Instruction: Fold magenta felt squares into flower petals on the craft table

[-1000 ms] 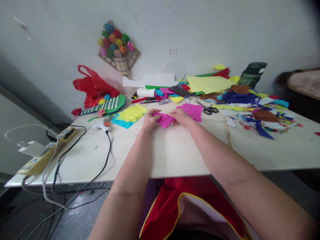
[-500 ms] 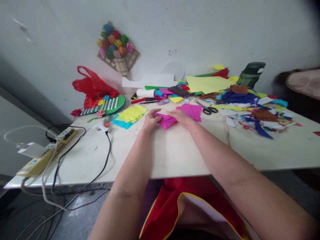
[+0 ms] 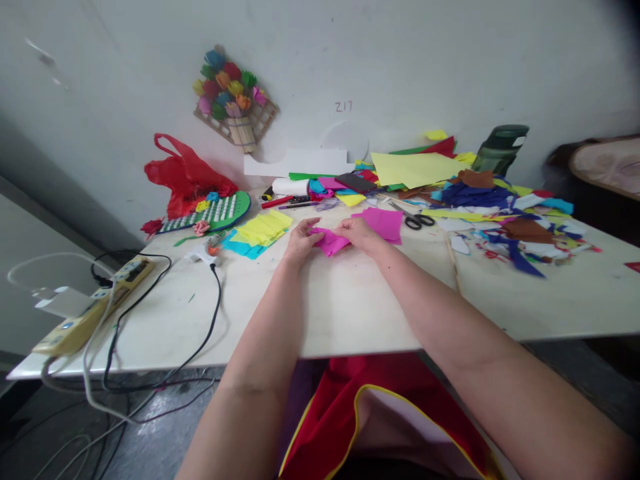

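Between my hands is a small piece of magenta crepe paper (image 3: 330, 243), creased and held just over the table. My left hand (image 3: 303, 241) grips its left side between thumb and fingers. On the opposite side my right hand (image 3: 357, 233) pinches the paper with thumb and fingertips. A stack of magenta paper squares (image 3: 383, 224) lies just behind and right of my right hand. To the left of my left hand are yellow paper squares (image 3: 265, 227) on top of blue paper squares (image 3: 243, 247).
Scissors (image 3: 417, 220) lie right of the magenta stack, before a heap of colored paper scraps (image 3: 520, 227). A glue gun (image 3: 203, 252) with a black cord rests at left, near a power strip (image 3: 95, 310). A green bottle (image 3: 500, 150) stands at the back right.
The magenta piece has become more crumpled and gathered between my fingers. My right fingers have curled in tighter on it; my left hand stays nearly in place.
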Tool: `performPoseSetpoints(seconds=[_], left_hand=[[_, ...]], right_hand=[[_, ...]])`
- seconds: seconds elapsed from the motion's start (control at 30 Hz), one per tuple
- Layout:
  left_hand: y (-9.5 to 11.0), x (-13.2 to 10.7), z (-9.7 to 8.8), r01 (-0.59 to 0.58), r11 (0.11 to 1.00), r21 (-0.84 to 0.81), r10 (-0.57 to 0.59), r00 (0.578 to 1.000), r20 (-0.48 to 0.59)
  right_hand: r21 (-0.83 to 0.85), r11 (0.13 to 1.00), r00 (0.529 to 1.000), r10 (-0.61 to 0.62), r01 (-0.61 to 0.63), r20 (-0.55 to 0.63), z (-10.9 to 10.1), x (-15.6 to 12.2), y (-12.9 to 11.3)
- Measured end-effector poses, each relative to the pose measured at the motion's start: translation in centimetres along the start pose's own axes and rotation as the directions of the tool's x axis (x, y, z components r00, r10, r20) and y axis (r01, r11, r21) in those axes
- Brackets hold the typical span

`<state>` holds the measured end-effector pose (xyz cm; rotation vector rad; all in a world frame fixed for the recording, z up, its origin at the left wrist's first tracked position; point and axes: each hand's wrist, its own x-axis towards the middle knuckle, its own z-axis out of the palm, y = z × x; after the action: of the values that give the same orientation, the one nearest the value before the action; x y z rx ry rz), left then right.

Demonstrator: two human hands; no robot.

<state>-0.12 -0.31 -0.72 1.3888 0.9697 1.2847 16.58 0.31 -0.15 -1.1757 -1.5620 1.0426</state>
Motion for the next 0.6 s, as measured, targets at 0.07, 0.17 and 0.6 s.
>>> performPoseSetpoints(seconds=[0.07,0.17,0.6], left_hand=[[0.10,-0.12,-0.01,0.040,0.997,-0.060,-0.040,0.999,0.015],[-0.06,-0.11,-0.10,0.096,0.986,-0.135,-0.093,0.995,0.029],[-0.60,0.09,-0.16,0.145,0.988,-0.051,-0.144,0.989,0.031]], right_hand=[[-0.012,1.000,1.000,-0.006,0.006,-0.019,0.07,0.01,-0.09],[-0.006,1.000,1.000,-0.021,0.021,-0.013,0.12,0.02,-0.05],[-0.008,0.995,0.993,-0.097,0.098,0.073,0.28,0.06,0.41]])
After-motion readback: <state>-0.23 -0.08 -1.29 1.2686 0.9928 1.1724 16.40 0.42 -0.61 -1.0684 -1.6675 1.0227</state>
